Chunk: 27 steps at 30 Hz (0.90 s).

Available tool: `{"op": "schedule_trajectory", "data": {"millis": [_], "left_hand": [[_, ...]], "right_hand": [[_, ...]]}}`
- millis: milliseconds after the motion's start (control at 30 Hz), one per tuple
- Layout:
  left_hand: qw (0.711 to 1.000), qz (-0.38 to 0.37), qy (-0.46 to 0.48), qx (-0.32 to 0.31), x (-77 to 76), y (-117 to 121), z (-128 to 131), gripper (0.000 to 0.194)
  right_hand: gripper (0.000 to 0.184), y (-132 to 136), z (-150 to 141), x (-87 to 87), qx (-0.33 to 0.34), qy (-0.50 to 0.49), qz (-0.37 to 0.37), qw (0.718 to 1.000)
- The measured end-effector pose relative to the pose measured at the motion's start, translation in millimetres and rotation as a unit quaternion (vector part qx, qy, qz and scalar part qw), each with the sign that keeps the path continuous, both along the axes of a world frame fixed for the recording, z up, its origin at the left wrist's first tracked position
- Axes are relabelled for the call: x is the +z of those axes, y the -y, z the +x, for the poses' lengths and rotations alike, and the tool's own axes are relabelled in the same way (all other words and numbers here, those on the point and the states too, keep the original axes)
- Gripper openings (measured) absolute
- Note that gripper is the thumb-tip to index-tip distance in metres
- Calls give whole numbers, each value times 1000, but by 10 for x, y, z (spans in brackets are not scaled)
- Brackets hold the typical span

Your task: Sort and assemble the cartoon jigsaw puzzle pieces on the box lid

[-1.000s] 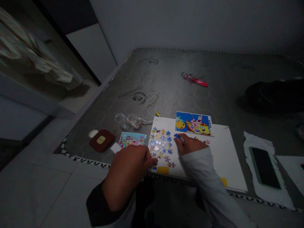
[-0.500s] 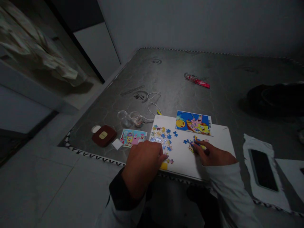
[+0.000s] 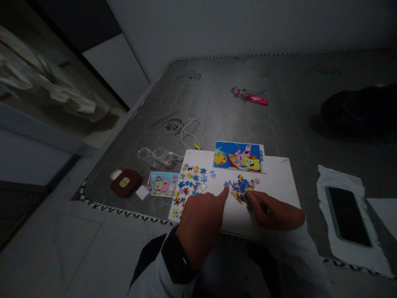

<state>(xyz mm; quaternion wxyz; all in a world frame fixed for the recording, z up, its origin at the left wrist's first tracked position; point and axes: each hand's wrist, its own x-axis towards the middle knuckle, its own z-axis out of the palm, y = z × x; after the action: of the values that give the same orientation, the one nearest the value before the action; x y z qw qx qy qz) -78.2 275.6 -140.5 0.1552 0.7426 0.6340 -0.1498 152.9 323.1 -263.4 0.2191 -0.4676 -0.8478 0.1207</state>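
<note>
A white board (image 3: pixel 273 178) lies on a dark mattress. On it sit a heap of loose puzzle pieces (image 3: pixel 190 182) at the left and a small joined cluster of pieces (image 3: pixel 240 186) in the middle. My left hand (image 3: pixel 201 217) has its forefinger stretched out, the tip touching the cluster's left edge, the other fingers curled. My right hand (image 3: pixel 273 211) rests at the cluster's lower right, its fingertips pinched at the pieces there. A cartoon picture card (image 3: pixel 238 156) lies at the board's far edge.
Left of the board are a second cartoon card (image 3: pixel 163 183), a maroon case (image 3: pixel 125 182), clear cups (image 3: pixel 155 156) and a white cable (image 3: pixel 187 132). A red wrapper (image 3: pixel 249 96) lies farther back. A phone (image 3: pixel 347 215) on white cloth is at the right, a dark bundle (image 3: pixel 356 111) behind it.
My left hand left the loose heap, moved right and now points at the joined cluster. My right hand stays at the cluster, which looks larger. The view has shifted a little.
</note>
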Motion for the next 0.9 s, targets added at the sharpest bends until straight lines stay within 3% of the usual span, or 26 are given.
{"op": "schedule_trajectory", "data": {"millis": [133, 267, 367, 567, 733, 900], "left_hand": [[1000, -10, -23, 14, 8, 24, 15, 64], [998, -30, -36, 47, 73, -2, -11, 62], [998, -5, -33, 59, 75, -70, -2, 51], [989, 113, 85, 43, -135, -208, 133, 32], [984, 120, 119, 47, -279, -212, 221, 29], [983, 101, 137, 67, -294, -226, 217, 27]], "right_hand": [[41, -76, 74, -48, 86, 23, -76, 993], [41, -61, 77, -46, 60, 43, -50, 996], [41, -33, 21, -33, 65, 61, -65, 994], [36, 12, -54, 15, 78, 71, -66, 992], [37, 38, 14, -20, 52, 76, -30, 995], [35, 13, 10, -62, 61, 51, -41, 996]]}}
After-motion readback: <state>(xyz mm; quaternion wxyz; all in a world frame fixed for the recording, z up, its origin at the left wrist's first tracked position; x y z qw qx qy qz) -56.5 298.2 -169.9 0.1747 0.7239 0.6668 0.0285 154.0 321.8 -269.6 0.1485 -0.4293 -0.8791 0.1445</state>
